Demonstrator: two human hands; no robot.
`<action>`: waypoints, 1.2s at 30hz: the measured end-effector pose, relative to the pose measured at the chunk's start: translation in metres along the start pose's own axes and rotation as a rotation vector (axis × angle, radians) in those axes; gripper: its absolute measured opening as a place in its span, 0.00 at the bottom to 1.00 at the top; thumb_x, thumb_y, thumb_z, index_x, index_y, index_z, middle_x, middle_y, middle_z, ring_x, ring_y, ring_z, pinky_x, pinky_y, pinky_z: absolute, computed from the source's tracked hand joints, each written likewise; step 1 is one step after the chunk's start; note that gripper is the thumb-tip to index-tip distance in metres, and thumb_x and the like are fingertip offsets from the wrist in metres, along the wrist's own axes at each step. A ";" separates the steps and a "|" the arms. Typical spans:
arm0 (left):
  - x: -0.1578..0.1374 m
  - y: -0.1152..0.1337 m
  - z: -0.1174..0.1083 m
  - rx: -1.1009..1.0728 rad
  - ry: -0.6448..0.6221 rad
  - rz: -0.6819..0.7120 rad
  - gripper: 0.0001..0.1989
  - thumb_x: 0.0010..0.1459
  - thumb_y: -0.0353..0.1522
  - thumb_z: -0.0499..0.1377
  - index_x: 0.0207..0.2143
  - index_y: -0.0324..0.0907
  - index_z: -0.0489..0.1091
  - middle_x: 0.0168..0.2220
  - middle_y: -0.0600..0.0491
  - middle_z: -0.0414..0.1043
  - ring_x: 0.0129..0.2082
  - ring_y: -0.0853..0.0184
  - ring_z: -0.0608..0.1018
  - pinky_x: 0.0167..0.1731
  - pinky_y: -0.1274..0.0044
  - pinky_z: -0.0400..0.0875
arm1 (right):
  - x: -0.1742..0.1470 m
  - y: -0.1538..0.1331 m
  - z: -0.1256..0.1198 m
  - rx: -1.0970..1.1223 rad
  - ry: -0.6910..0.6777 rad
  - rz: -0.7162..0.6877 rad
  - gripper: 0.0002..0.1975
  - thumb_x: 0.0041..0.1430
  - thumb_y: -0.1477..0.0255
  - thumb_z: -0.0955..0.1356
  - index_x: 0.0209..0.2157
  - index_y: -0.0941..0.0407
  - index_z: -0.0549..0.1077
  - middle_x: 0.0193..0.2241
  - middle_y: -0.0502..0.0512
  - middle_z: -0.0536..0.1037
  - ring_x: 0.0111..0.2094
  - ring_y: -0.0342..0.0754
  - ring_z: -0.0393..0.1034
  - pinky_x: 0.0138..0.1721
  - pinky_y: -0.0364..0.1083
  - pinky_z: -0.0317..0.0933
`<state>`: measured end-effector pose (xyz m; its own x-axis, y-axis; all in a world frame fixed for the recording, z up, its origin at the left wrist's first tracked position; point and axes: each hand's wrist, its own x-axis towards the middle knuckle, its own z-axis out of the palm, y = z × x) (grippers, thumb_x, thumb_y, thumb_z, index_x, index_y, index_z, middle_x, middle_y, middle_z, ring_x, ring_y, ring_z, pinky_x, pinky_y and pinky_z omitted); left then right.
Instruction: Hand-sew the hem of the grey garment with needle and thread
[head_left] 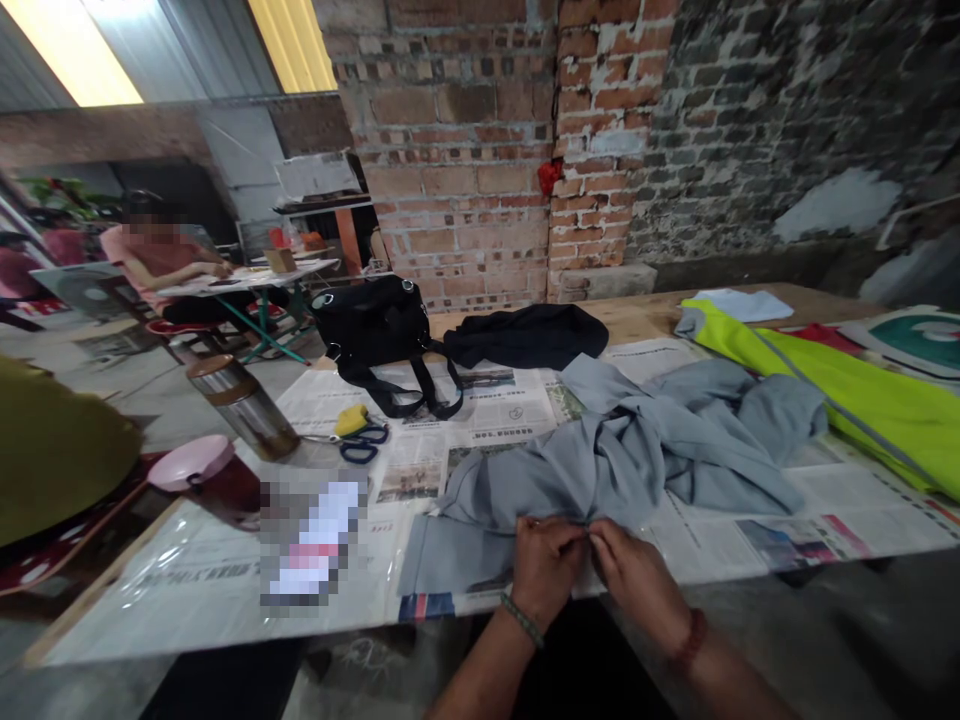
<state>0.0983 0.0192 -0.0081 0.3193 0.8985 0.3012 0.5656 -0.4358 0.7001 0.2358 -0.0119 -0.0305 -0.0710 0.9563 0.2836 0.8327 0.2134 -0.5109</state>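
A crumpled grey garment (pixel 630 440) lies across the newspaper-covered table, its near edge reaching the front. My left hand (pixel 550 560) pinches the cloth at that edge, fingers curled together. Right beside it, my right hand (pixel 632 568) grips the same edge with thumb and fingers closed. The fingertips of both hands almost meet, and whether anything small is between them cannot be made out. Left of the garment rest scissors with dark blue handles (pixel 364 443) and a yellow piece by the blades.
A steel flask (pixel 244 405), a pink-lidded cup (pixel 206 478) and a blurred-out flat item (pixel 315 545) stand left. Behind are a black bag (pixel 379 325) and dark cloth (pixel 529 333). A neon yellow vest (pixel 847 395) and an iron (pixel 919 340) lie right. A person (pixel 169 255) sits at another table.
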 end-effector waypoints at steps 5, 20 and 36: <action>0.000 -0.001 0.000 -0.015 0.031 0.022 0.11 0.50 0.22 0.56 0.27 0.45 0.75 0.25 0.57 0.76 0.28 0.70 0.75 0.34 0.76 0.62 | 0.005 -0.007 0.000 0.087 0.012 0.026 0.13 0.60 0.72 0.53 0.38 0.57 0.66 0.28 0.56 0.76 0.28 0.47 0.71 0.28 0.43 0.59; -0.001 0.000 -0.005 -0.067 0.125 0.031 0.09 0.50 0.24 0.57 0.29 0.45 0.75 0.26 0.55 0.75 0.29 0.68 0.74 0.34 0.75 0.64 | 0.053 -0.012 -0.063 0.485 -0.254 0.260 0.15 0.55 0.66 0.59 0.38 0.57 0.72 0.19 0.48 0.71 0.16 0.39 0.61 0.17 0.39 0.55; -0.004 0.003 0.006 0.145 0.064 0.031 0.07 0.52 0.26 0.57 0.30 0.45 0.73 0.29 0.54 0.76 0.31 0.66 0.75 0.36 0.71 0.59 | 0.043 0.017 -0.029 0.786 -0.410 0.359 0.10 0.47 0.65 0.64 0.30 0.57 0.69 0.18 0.45 0.68 0.13 0.36 0.54 0.15 0.39 0.48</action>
<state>0.1032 0.0138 -0.0112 0.2916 0.8839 0.3656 0.6614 -0.4624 0.5906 0.2634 0.0267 -0.0033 -0.1941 0.9546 -0.2259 0.2457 -0.1756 -0.9533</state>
